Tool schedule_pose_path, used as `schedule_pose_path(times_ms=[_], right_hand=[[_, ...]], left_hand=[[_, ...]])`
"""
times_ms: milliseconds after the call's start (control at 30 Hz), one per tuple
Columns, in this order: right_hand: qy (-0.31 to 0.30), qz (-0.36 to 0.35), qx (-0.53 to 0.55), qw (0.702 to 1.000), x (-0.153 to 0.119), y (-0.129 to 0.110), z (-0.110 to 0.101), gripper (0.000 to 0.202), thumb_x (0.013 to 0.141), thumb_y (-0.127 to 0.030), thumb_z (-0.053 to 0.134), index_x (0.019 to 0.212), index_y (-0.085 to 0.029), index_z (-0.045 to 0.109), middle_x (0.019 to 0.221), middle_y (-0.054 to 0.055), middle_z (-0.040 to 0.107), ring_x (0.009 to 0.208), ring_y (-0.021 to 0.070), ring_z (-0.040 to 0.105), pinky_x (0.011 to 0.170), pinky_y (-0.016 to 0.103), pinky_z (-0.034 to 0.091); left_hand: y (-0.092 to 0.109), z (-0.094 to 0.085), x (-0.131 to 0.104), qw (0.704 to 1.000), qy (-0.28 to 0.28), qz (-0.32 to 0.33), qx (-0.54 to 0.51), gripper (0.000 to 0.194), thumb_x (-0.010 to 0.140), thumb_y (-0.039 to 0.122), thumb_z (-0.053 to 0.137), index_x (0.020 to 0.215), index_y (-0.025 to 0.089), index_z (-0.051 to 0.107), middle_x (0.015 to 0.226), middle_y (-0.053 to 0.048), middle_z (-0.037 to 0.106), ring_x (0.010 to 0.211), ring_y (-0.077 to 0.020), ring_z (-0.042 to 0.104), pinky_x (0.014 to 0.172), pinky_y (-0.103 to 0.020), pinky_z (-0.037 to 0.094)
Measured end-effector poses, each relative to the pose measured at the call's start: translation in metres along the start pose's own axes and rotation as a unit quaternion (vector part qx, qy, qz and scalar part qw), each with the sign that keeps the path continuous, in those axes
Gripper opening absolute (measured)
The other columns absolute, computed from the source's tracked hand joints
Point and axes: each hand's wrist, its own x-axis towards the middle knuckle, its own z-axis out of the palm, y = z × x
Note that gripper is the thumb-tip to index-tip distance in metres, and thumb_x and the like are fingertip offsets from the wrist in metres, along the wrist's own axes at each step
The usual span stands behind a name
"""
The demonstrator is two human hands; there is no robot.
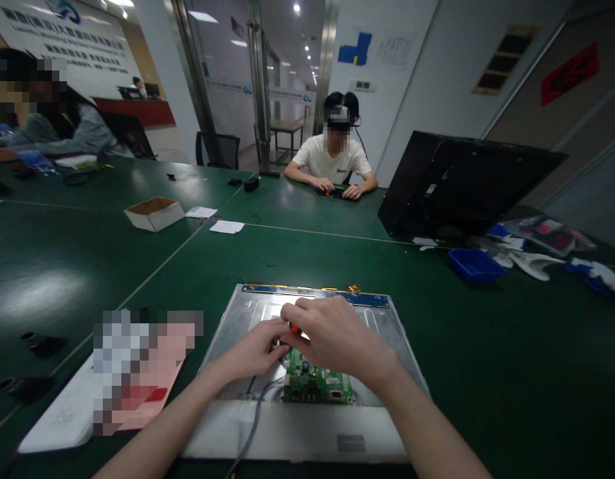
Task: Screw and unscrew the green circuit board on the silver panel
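A silver metal display panel [357,426] lies flat on the green table, with a blue circuit strip [372,299] along its far edge. Over its middle, my right hand [327,332] is wrapped round a red-orange tool handle [294,328]; the tool's tip is hidden. My left hand [262,349] is closed beside it, fingertips together near the edge of the green circuit board [317,384]; what they hold is too small to make out. A grey cable [255,426] runs from the board's left side to the panel's near edge.
White and pink packets [62,406] lie left of the panel. An open cardboard box [155,214] is farther back. Right of centre stand a large black screen [462,186] and a blue tray [476,265]. A person [332,159] sits opposite; another is at far left.
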Motion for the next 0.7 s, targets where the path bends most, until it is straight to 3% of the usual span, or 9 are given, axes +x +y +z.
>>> schedule_pose_path(times_ms=[100, 267, 367, 533, 700], right_hand=[[-0.007, 0.01, -0.012, 1.0, 0.0011, -0.0017, -0.0002, 0.019, 0.092, -0.038, 0.051, 0.089, -0.019, 0.055, 0.078, 0.002, 0.065, 0.064, 0.0134, 0.052, 0.053, 0.03, 0.021], [-0.006, -0.007, 0.029, 1.0, -0.0043, -0.0018, -0.0025, 0.012, 0.082, -0.023, 0.054, 0.093, -0.017, 0.053, 0.091, 0.004, 0.064, 0.071, 0.0142, 0.053, 0.054, 0.029, 0.025], [0.007, 0.002, 0.013, 1.0, -0.0042, -0.0003, 0.0, 0.012, 0.086, -0.023, 0.051, 0.096, -0.017, 0.053, 0.091, 0.004, 0.065, 0.069, 0.0135, 0.053, 0.053, 0.03, 0.023], [0.01, 0.021, -0.032, 0.999, 0.001, 0.0001, 0.0042, 0.02, 0.095, -0.036, 0.046, 0.09, -0.02, 0.056, 0.077, 0.002, 0.065, 0.061, 0.0128, 0.052, 0.053, 0.03, 0.019], [0.002, 0.002, 0.01, 1.0, -0.0009, -0.0036, -0.0006, 0.011, 0.087, -0.028, 0.052, 0.091, -0.018, 0.054, 0.088, 0.005, 0.066, 0.071, 0.0149, 0.055, 0.055, 0.029, 0.025]], left_hand=[[-0.001, 0.0005, 0.0009, 1.0, -0.005, 0.009, 0.0, 0.008, 0.078, 0.011, 0.05, 0.076, 0.017, 0.055, 0.08, -0.003, 0.061, 0.078, -0.0195, 0.055, 0.071, -0.031, 0.044], [-0.0013, -0.0006, -0.0004, 1.0, -0.015, -0.008, 0.002, 0.011, 0.077, 0.011, 0.052, 0.084, 0.016, 0.059, 0.082, -0.003, 0.06, 0.074, -0.0179, 0.054, 0.067, -0.029, 0.043], [0.001, -0.0025, -0.0004, 1.0, -0.022, -0.005, -0.004, 0.012, 0.078, 0.01, 0.052, 0.084, 0.016, 0.061, 0.083, -0.003, 0.061, 0.074, -0.0174, 0.055, 0.066, -0.028, 0.044], [0.0039, -0.0033, 0.0015, 1.0, -0.022, 0.01, -0.011, 0.014, 0.079, 0.008, 0.052, 0.081, 0.017, 0.063, 0.089, -0.004, 0.063, 0.08, -0.0186, 0.057, 0.07, -0.029, 0.045], [-0.0011, -0.0007, 0.0005, 1.0, -0.012, 0.007, -0.001, 0.012, 0.077, 0.01, 0.052, 0.08, 0.016, 0.062, 0.084, -0.004, 0.063, 0.079, -0.0199, 0.056, 0.071, -0.031, 0.045]])
